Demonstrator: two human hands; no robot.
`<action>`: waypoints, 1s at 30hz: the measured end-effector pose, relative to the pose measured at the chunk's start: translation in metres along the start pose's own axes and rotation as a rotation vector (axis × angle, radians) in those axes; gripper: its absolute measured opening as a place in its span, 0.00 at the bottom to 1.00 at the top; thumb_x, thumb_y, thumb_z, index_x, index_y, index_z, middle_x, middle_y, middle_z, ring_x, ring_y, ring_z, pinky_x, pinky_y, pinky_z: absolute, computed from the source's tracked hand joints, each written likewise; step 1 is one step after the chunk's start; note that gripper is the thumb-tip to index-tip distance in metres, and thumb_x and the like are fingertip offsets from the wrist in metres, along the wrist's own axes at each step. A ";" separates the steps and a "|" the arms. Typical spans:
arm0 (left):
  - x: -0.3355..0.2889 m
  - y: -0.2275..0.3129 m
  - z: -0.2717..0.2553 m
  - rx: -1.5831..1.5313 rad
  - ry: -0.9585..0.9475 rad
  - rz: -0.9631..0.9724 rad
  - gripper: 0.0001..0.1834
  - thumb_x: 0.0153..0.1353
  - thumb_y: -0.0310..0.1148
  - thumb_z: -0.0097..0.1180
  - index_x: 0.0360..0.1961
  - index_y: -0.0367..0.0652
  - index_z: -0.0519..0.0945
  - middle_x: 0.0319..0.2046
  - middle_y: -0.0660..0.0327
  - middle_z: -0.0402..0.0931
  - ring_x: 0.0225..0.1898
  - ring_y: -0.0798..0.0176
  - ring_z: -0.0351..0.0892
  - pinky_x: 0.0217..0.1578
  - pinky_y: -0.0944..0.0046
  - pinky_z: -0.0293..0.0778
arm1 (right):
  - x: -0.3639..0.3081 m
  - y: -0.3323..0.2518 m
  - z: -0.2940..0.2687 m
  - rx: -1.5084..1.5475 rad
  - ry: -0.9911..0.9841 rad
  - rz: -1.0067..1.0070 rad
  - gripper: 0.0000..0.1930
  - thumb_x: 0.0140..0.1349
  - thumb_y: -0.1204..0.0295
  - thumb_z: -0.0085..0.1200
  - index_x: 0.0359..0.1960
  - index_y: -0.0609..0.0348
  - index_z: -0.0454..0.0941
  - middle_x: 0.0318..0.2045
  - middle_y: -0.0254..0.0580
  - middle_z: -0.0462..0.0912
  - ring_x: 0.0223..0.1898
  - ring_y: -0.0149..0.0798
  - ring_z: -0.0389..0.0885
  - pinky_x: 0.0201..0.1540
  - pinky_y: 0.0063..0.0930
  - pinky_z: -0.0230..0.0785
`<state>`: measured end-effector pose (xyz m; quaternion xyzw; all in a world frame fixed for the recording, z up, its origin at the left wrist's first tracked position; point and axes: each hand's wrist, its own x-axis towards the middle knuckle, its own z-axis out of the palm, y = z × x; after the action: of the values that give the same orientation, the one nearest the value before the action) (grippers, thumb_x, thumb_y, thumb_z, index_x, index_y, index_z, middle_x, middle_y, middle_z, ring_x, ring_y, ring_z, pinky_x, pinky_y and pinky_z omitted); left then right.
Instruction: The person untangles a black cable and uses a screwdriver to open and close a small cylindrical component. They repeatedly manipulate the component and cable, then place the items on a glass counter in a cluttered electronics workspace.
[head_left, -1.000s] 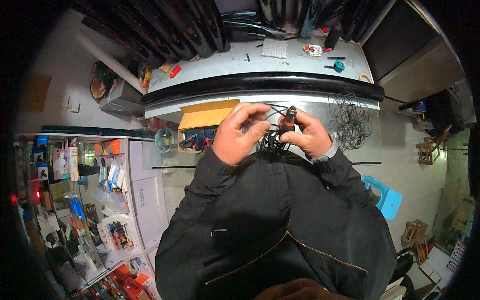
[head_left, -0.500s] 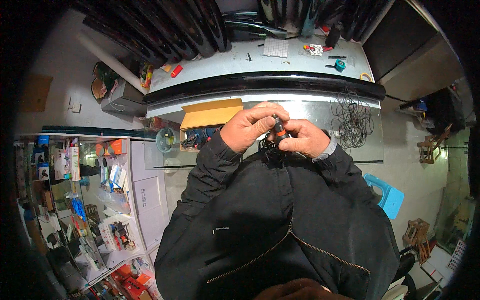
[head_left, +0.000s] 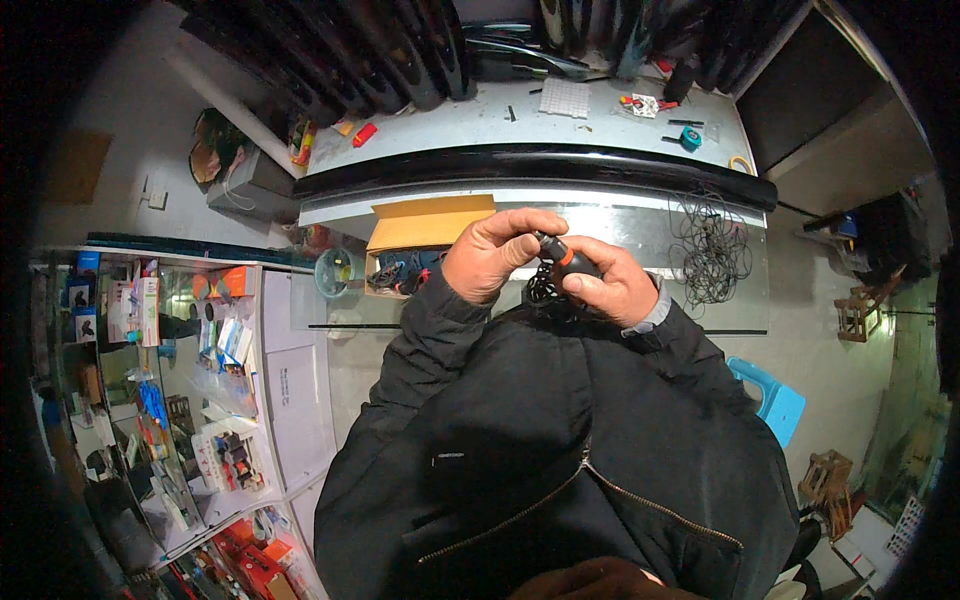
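We hold the black plug (head_left: 576, 266) in our right hand (head_left: 616, 286), thumb and fingers closed around its body behind the orange band (head_left: 567, 258). We pinch its tip between thumb and forefinger of our left hand (head_left: 490, 258). The plug is tilted, tip toward the left. Looped black cable (head_left: 543, 289) hangs just below it. We note the open cardboard box (head_left: 430, 226) on the left, and tangled black wire (head_left: 712, 250) on the glass counter (head_left: 650, 222) at right

Pale print (head_left: 450, 457) on black jacket (head_left: 540, 430), dark print (head_left: 284, 383) on white cabinet panel (head_left: 300, 412), none legible
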<state>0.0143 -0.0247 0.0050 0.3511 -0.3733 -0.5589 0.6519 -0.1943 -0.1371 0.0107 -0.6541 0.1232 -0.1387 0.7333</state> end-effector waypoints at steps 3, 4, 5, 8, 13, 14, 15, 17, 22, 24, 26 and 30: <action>0.002 -0.002 0.000 -0.010 0.017 0.018 0.17 0.69 0.35 0.68 0.54 0.38 0.86 0.54 0.56 0.85 0.59 0.60 0.82 0.65 0.58 0.72 | 0.000 -0.005 0.000 -0.081 0.025 0.037 0.23 0.69 0.61 0.62 0.61 0.62 0.78 0.41 0.31 0.81 0.41 0.26 0.76 0.46 0.25 0.71; 0.002 -0.003 0.001 -0.001 0.027 0.014 0.16 0.69 0.35 0.68 0.54 0.38 0.86 0.54 0.56 0.85 0.58 0.60 0.82 0.64 0.58 0.73 | 0.000 -0.006 0.000 -0.105 0.036 0.034 0.22 0.70 0.62 0.62 0.60 0.61 0.78 0.41 0.32 0.82 0.43 0.27 0.77 0.48 0.26 0.72; 0.001 -0.003 0.001 0.005 0.035 0.014 0.16 0.69 0.35 0.68 0.54 0.38 0.86 0.54 0.56 0.86 0.58 0.61 0.82 0.64 0.59 0.73 | 0.000 -0.007 0.001 -0.134 0.045 0.029 0.21 0.70 0.62 0.63 0.60 0.60 0.79 0.42 0.34 0.83 0.45 0.28 0.79 0.51 0.28 0.72; -0.002 -0.005 0.002 -0.010 0.064 -0.002 0.16 0.69 0.34 0.68 0.54 0.38 0.86 0.54 0.56 0.85 0.57 0.61 0.82 0.64 0.58 0.73 | 0.000 -0.009 0.004 -0.210 0.070 0.003 0.22 0.70 0.62 0.63 0.60 0.61 0.79 0.41 0.33 0.82 0.42 0.28 0.77 0.48 0.26 0.72; -0.007 -0.008 0.002 0.054 0.123 0.004 0.16 0.70 0.34 0.67 0.55 0.39 0.86 0.56 0.56 0.85 0.59 0.61 0.82 0.65 0.58 0.72 | -0.001 -0.010 0.006 -0.234 0.086 0.008 0.23 0.69 0.63 0.63 0.61 0.61 0.78 0.40 0.35 0.82 0.40 0.28 0.77 0.46 0.27 0.72; -0.007 -0.009 0.002 0.062 0.135 -0.005 0.16 0.70 0.34 0.67 0.55 0.39 0.86 0.56 0.56 0.85 0.59 0.61 0.81 0.66 0.58 0.72 | -0.001 -0.010 0.006 -0.249 0.084 0.019 0.23 0.68 0.64 0.63 0.61 0.61 0.78 0.40 0.36 0.82 0.40 0.28 0.78 0.46 0.27 0.73; -0.008 -0.009 0.002 0.066 0.138 0.004 0.16 0.70 0.34 0.67 0.55 0.39 0.86 0.56 0.56 0.85 0.60 0.61 0.81 0.66 0.58 0.72 | -0.002 -0.009 0.006 -0.261 0.082 0.014 0.23 0.68 0.65 0.63 0.61 0.62 0.78 0.40 0.36 0.83 0.40 0.28 0.78 0.46 0.27 0.73; -0.009 -0.010 0.003 0.069 0.142 0.025 0.17 0.70 0.35 0.67 0.56 0.39 0.86 0.56 0.56 0.85 0.60 0.61 0.81 0.66 0.58 0.71 | -0.001 -0.007 0.007 -0.297 0.098 -0.004 0.23 0.67 0.66 0.64 0.61 0.62 0.78 0.40 0.38 0.83 0.40 0.29 0.79 0.45 0.27 0.73; -0.011 -0.015 0.004 0.089 0.180 0.040 0.16 0.70 0.35 0.67 0.55 0.38 0.86 0.56 0.54 0.85 0.62 0.59 0.80 0.68 0.57 0.70 | 0.003 0.002 0.011 -0.520 0.181 -0.185 0.24 0.64 0.66 0.66 0.60 0.61 0.79 0.41 0.46 0.86 0.41 0.44 0.83 0.48 0.36 0.76; -0.012 -0.017 0.004 0.102 0.185 0.053 0.16 0.71 0.35 0.66 0.54 0.38 0.86 0.56 0.54 0.85 0.63 0.58 0.80 0.69 0.56 0.70 | 0.003 0.006 0.012 -0.665 0.239 -0.284 0.23 0.62 0.64 0.68 0.56 0.59 0.80 0.43 0.53 0.87 0.44 0.59 0.85 0.50 0.44 0.77; -0.013 -0.018 0.004 0.109 0.183 0.074 0.15 0.71 0.35 0.65 0.53 0.38 0.86 0.57 0.53 0.85 0.64 0.57 0.79 0.69 0.56 0.69 | 0.004 0.007 0.013 -0.757 0.251 -0.334 0.23 0.61 0.64 0.69 0.55 0.59 0.80 0.43 0.53 0.87 0.43 0.59 0.85 0.49 0.45 0.77; -0.013 -0.017 0.007 0.092 0.204 0.060 0.16 0.72 0.37 0.64 0.55 0.38 0.85 0.58 0.53 0.85 0.65 0.58 0.78 0.70 0.57 0.68 | 0.007 0.007 0.013 -0.918 0.267 -0.353 0.22 0.60 0.65 0.69 0.54 0.59 0.80 0.43 0.53 0.86 0.41 0.59 0.84 0.47 0.46 0.76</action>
<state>-0.0015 -0.0140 -0.0079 0.4242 -0.3407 -0.4829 0.6862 -0.1827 -0.1265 0.0055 -0.8964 0.1516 -0.2743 0.3135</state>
